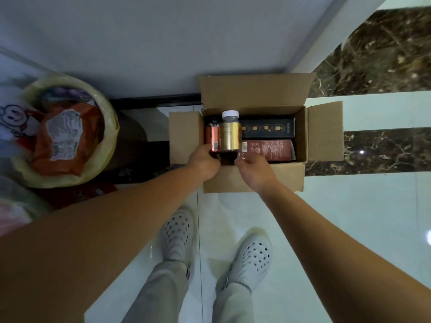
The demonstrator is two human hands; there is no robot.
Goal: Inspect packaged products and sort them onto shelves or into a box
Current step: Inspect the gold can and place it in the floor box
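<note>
An open cardboard box (324, 136) stands on the floor ahead of my feet. Over its left part I hold a gold-labelled bottle with a white cap (230, 134). My left hand (205, 160) and my right hand (253, 167) both grip the bottle's lower end, one on each side. An orange-red can or pack (212, 138) stands just left of the bottle, touching my left fingers. Inside the box lie a black carton with gold squares (268, 129) and a dark red carton (268, 150).
A pale bag (70, 129) with orange and white packets sits at the left on the floor. A white wall or cabinet face rises behind the box. My two feet in white perforated clogs (177, 231) stand on light tiles with dark marble strips at the right.
</note>
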